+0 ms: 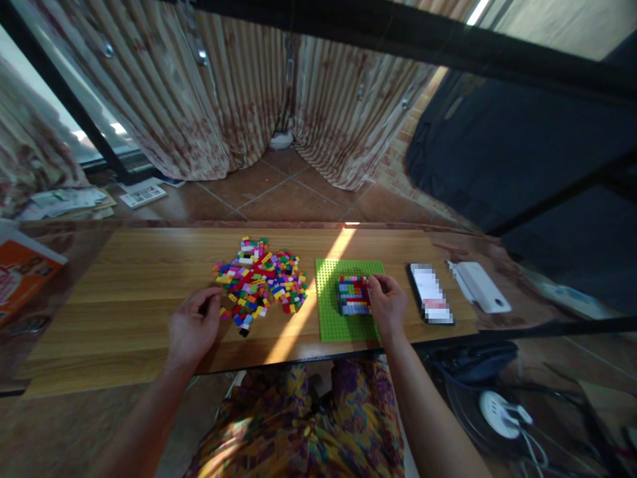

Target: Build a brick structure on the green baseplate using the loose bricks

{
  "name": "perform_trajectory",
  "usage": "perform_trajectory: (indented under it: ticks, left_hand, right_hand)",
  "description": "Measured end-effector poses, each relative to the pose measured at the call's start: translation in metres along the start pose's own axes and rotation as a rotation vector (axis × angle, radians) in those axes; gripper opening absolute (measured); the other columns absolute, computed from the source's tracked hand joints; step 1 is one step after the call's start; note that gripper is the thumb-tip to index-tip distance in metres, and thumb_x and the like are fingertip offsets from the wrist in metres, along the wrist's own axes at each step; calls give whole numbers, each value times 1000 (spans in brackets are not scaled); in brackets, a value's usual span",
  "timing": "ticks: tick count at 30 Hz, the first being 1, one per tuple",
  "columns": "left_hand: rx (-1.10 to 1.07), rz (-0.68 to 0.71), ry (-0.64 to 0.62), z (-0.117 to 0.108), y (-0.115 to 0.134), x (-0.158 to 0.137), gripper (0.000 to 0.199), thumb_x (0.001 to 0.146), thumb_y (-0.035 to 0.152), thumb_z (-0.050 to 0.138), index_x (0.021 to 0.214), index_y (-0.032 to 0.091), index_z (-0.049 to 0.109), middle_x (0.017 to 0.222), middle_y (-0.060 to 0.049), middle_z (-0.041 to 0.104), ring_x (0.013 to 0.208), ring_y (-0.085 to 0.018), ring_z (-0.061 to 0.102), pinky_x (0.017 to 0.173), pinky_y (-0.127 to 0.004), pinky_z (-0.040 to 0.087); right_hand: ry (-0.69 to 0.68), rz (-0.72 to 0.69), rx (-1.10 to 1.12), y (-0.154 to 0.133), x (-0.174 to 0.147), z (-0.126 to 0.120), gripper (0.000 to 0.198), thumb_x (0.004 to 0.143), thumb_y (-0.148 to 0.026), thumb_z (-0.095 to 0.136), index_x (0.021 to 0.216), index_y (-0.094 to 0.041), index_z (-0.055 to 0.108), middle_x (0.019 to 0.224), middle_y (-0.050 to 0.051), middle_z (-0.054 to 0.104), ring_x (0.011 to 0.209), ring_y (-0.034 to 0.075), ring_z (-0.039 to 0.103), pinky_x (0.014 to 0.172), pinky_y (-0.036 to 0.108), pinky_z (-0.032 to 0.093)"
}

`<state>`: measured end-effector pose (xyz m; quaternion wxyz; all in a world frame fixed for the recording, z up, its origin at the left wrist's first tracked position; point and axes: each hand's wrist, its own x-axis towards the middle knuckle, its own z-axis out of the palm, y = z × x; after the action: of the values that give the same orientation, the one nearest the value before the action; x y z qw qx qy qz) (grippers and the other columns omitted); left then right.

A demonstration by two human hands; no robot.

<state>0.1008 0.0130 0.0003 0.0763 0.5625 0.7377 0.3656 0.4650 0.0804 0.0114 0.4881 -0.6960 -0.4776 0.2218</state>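
A green baseplate [328,326] lies on the table, bearing a small rectangular build of multicoloured toy bricks [354,296]. At the right side of that build, the fingertips of my right hand [389,307] are pinched together. Whether a brick sits between them is hidden. To the left of the plate spreads a loose pile of small toy bricks [259,275] in many colours. My left hand [195,326] hovers by the pile's left edge, thumb and forefinger closed together. Anything in that pinch is too small to make out.
The wooden table [124,292] carries a phone [430,293] right of the plate. Beyond it is a white case [482,287]. An orange and white box [24,269] stands at far left. Below right, a white power strip [499,413] has cables. Striped curtains [239,99] hang behind.
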Motion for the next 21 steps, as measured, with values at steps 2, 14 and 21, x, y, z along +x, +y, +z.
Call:
perform_trajectory:
  ticks: [2, 14, 21]
  left_hand:
    - [2, -1, -6, 0, 0, 0, 27, 85, 36, 47, 93, 21, 68, 97, -5, 72, 90, -21, 67, 82, -31, 51]
    - [-1, -12, -11, -1, 4, -1, 27, 85, 37, 46, 94, 22, 68, 99, -5, 72, 89, -20, 67, 82, -31, 51]
    - [-25, -36, -29, -1, 3, 0, 29, 84, 37, 46, 94, 21, 68, 98, -5, 72, 87, -20, 67, 78, -30, 51]
  right_hand:
    - [-8, -9, 0, -1, 0, 0, 41, 78, -51, 58, 86, -13, 70, 77, 9, 71, 66, 19, 62, 61, 30, 47]
    - [-11, -55, -48, 0, 1, 1, 37, 80, -48, 56, 83, -14, 69, 75, 7, 69, 67, 18, 61, 65, 30, 47]
    - [-82, 0, -10, -6, 2, -6, 41, 77, -53, 58, 81, -14, 69, 71, 6, 69, 64, 18, 60, 60, 29, 44]
